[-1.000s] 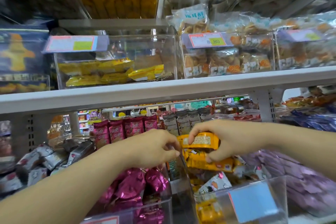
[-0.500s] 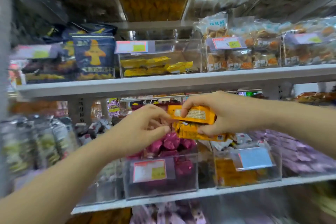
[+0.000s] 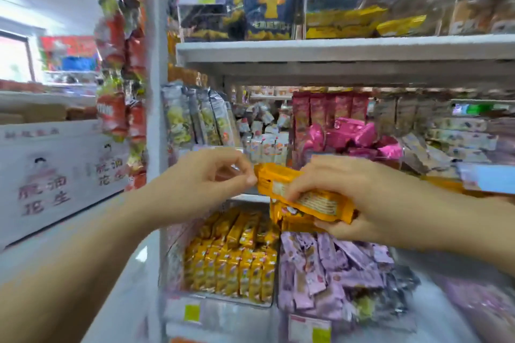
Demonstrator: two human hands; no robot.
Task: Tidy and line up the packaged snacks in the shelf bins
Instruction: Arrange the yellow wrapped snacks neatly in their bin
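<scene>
**A:** How far is the tidying judged to be?

**B:** Partly done, it seems. In the clear plastic bin [image 3: 267,304] under the left end of the white middle shelf [image 3: 248,198], the yellow foil packets [image 3: 231,256] are already stood in rows. The purple wrapped snacks [image 3: 328,267] beside them are lying in disorder, and the pink foil packets [image 3: 354,136] on the shelf above are heaped.

**A:** And the stack of orange foil snack packets [image 3: 306,202]?

**B:** It is held in the air before that shelf's front edge and is not yet placed. It is gripped by the right hand [image 3: 370,198]. Its left end is met by the curled fingertips of the left hand [image 3: 206,184]. A pinch cannot be confirmed.

**A:** What is not made out?

**B:** Much is blurred. The price labels cannot be read, the stack cannot be counted, and the bins at the right are cut off.
</scene>
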